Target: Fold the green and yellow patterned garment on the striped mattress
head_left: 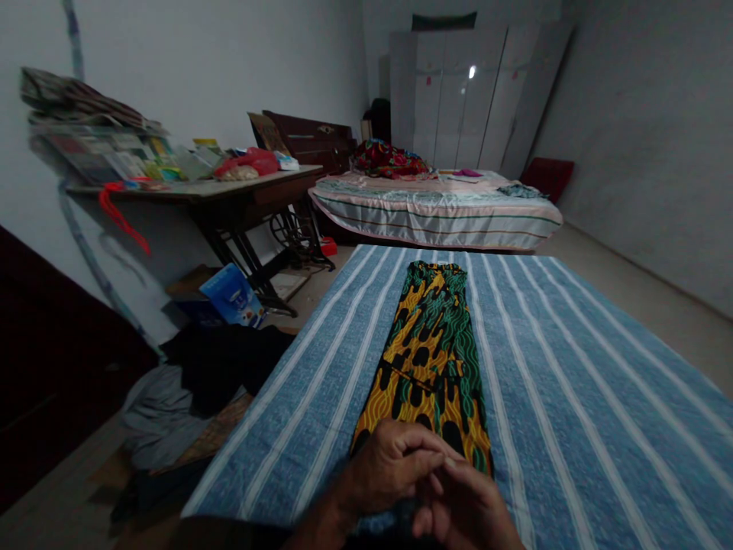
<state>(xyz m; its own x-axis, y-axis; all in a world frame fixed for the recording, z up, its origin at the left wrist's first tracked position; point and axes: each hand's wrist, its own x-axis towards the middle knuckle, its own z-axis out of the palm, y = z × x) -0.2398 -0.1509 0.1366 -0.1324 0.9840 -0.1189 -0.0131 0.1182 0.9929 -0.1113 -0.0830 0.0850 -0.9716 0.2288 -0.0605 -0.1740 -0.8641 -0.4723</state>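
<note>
A long folded garment (429,344), black with a yellow and green wavy print, lies flat on the blue-and-white striped bedcover (321,382). Its gathered far end shows a small pale label. Over its near end, my left hand (389,466) is closed, back upward, with thumb and forefinger reaching to the other hand. My right hand (469,496) meets it, fingers curled inward and fingertips touching the left. Whether anything small sits between the fingers is hidden. The garment's nearest edge is behind the hands.
A second bed (435,214) with a floral red blanket (389,159) stands beyond. To the left, a treadle sewing table (200,189) carries bags and boxes. Dark and grey clothes (166,412) are heaped by a blue box (232,294). A wardrobe (452,99) lines the back.
</note>
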